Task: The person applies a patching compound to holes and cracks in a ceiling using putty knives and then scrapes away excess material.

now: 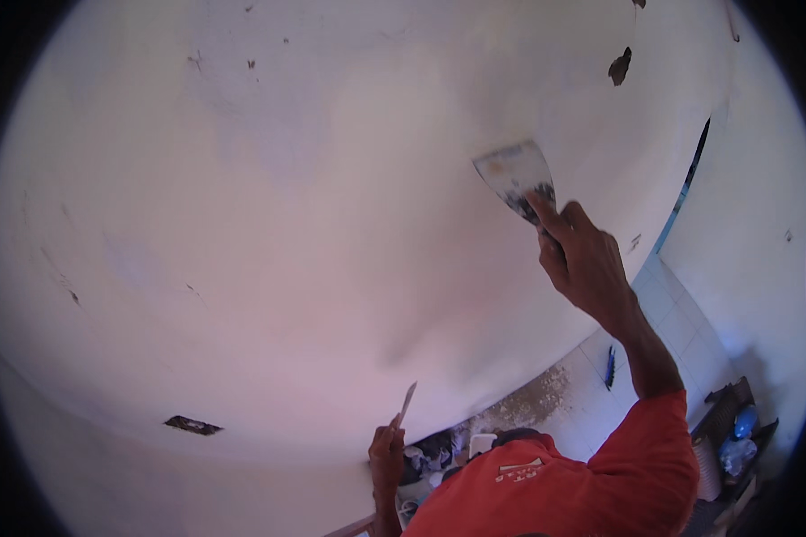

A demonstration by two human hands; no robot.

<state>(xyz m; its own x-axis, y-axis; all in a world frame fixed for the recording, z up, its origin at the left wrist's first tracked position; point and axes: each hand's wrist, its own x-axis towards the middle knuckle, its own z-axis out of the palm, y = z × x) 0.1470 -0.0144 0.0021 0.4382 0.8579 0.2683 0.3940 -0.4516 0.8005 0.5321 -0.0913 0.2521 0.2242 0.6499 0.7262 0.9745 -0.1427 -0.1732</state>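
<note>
My right hand (587, 268) is raised and wrapped round the handle of a wide putty knife (513, 170), one finger stretched along its blade. The blade is smeared whitish and has dark worn patches near the handle. It is at the pale plastered wall (358, 188); whether its edge touches the surface I cannot tell. Lower down, my left hand (386, 461) is closed round a thin, narrow blade (407, 403) that points upward, seen nearly edge-on. Its handle is hidden in the fingers.
The wall has a dark chipped hole (620, 67) at upper right and a rectangular recess (192, 425) at lower left. Below lie a tiled floor (591, 425) and a heap of dark and white items (432, 455). A dark wooden piece of furniture (725, 407) holds blue items at lower right.
</note>
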